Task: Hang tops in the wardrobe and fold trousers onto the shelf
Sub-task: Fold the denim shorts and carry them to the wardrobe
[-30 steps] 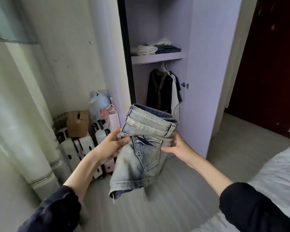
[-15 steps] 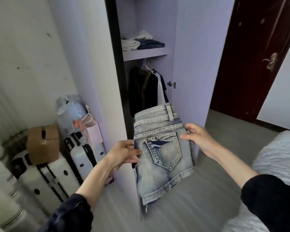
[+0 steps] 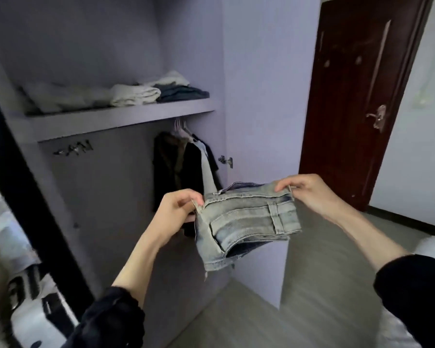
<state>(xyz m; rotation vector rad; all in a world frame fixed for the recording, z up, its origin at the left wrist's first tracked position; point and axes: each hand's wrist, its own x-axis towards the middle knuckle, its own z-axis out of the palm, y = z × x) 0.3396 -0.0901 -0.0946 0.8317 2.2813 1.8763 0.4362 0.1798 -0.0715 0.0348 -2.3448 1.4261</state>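
Fingers of both hands pinch folded shorts (image 3: 246,222): left hand (image 3: 176,209), right hand (image 3: 307,194). Shelf (image 3: 116,119) beyond holds folded clothes (image 3: 136,94).

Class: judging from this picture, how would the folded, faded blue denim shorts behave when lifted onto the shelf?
The folded, faded blue denim shorts are probably floppy: the lower hem sags below both pinching hands. Likely light, since fingertips alone carry them. The fold may slip open.

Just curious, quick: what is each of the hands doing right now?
Left hand: pinching the denim shorts at one end.
Right hand: gripping their other end.
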